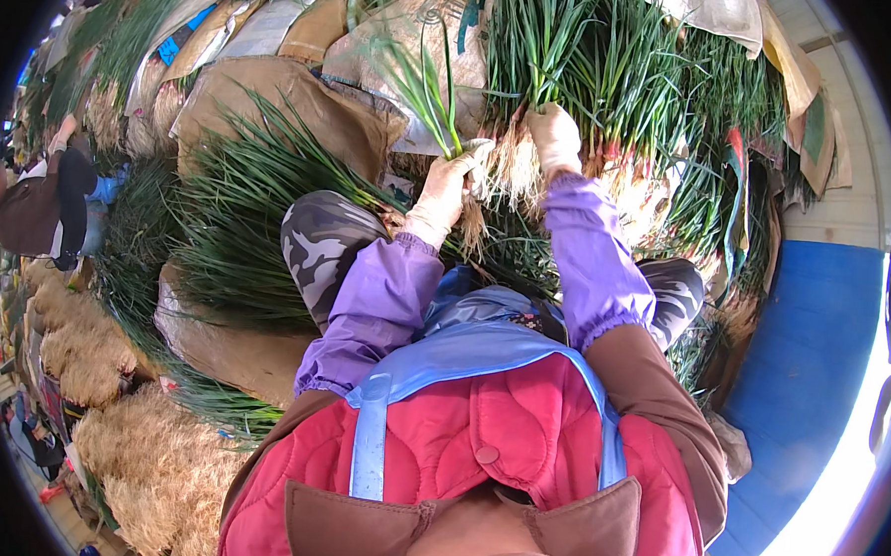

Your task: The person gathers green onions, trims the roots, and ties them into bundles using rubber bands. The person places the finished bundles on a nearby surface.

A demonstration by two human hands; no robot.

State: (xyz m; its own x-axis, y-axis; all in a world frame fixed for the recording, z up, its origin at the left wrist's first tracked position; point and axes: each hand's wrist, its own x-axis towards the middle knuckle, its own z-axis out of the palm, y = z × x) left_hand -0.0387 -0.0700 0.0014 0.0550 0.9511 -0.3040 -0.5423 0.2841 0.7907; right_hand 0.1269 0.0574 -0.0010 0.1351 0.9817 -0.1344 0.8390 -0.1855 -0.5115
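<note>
My left hand, in a pale glove, holds a few scallions near their base. Their green leaves point up and away, and their pale roots hang below the fist. My gloved right hand is closed around the lower stems at the front of a thick stack of scallions. How many stems it grips is hidden by the fingers. Bare, stringy roots with reddish stem bases stick out between the two hands. A loose heap of scallions lies by my left knee.
Brown paper sacking lies beyond the left heap. Root-side-up bundles are stacked at lower left. Another person sits at far left, a hand among more scallions. A blue wall panel stands at right.
</note>
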